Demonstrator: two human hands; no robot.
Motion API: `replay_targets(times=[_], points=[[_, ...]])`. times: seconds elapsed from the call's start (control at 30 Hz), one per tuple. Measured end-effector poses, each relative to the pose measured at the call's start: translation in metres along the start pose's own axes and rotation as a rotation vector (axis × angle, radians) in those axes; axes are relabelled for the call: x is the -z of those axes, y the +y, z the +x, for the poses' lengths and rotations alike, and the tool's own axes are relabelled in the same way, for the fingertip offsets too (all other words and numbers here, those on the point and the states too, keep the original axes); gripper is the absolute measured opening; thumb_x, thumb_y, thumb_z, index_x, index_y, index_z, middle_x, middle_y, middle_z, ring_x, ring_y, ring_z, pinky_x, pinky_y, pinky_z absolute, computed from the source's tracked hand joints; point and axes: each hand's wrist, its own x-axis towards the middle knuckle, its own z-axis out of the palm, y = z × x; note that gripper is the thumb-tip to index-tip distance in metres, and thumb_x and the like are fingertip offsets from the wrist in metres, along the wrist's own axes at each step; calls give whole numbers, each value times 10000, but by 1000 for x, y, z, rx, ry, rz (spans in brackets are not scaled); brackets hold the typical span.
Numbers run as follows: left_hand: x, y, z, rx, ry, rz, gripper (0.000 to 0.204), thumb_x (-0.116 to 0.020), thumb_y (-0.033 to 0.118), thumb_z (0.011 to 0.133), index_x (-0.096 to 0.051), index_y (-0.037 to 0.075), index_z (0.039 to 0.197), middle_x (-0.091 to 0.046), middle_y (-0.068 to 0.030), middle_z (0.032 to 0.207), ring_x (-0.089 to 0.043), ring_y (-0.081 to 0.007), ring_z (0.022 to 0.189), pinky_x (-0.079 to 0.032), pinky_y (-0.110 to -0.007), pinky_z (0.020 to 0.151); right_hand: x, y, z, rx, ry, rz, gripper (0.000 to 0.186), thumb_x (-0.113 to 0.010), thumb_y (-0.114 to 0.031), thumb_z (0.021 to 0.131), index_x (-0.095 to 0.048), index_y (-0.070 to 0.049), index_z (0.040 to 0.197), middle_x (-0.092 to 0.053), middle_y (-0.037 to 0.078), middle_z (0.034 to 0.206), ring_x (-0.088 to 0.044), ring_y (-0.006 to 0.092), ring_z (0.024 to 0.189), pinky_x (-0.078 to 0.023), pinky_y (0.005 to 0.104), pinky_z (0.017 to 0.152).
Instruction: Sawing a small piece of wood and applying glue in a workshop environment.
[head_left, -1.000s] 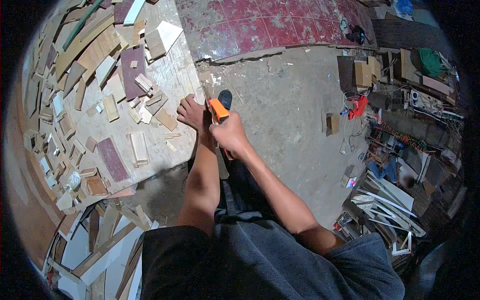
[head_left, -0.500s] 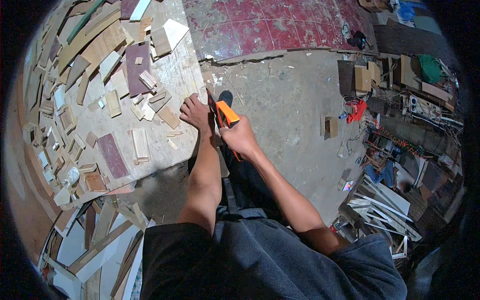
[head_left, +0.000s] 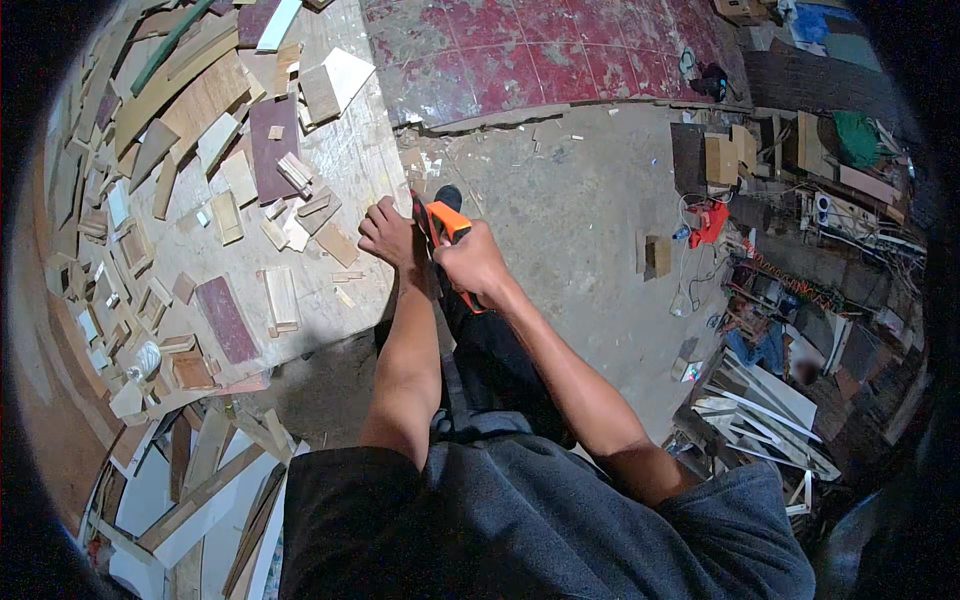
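Nudged toward twelve o'clock since the earlier frame, the right hand [head_left: 470, 260] clasps an orange-handled handsaw [head_left: 449, 218] at the three-o'clock edge of the table [head_left: 368, 140]. Left hand [head_left: 390, 236], at the handsaw's nine o'clock, has a grip I cannot tell; a skipping blade could cut it.

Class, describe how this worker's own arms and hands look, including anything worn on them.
The left hand and right hand are ungloved, and both forearms are bare. Short, loose sleeves end above the elbows: the left sleeve looks nearly black, the right sleeve dark grey.
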Motion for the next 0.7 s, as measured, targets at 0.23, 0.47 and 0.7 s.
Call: replay_targets(times=[0.23,0.47,0.7], points=[[1,-5,0,-30,-57,57,296,-649,124,770,-576,205,1045,-516,-12,959,-511,-251,925,-336,-429,731,8,7,-8,7,39,7,113,-561,-41,746,-576,50,811,-532,90,628,-495,141,625,-453,366,595],[-3,-10,0,-20,-91,83,305,-662,178,777,-590,212,1072,-550,-1,998,-506,-257,979,-338,-433,761,-4,10,-9,75,30,-37,111,-562,-42,737,-566,54,793,-566,141,638,-548,193,610,-470,377,612],[-4,-5,0,-2,-36,54,320,-657,373,770,-576,218,1038,-523,5,946,-500,-241,925,-326,-414,744,-35,13,-12,198,48,-28,83,-570,-32,728,-522,34,715,-513,103,590,-504,172,589,-434,361,575]])
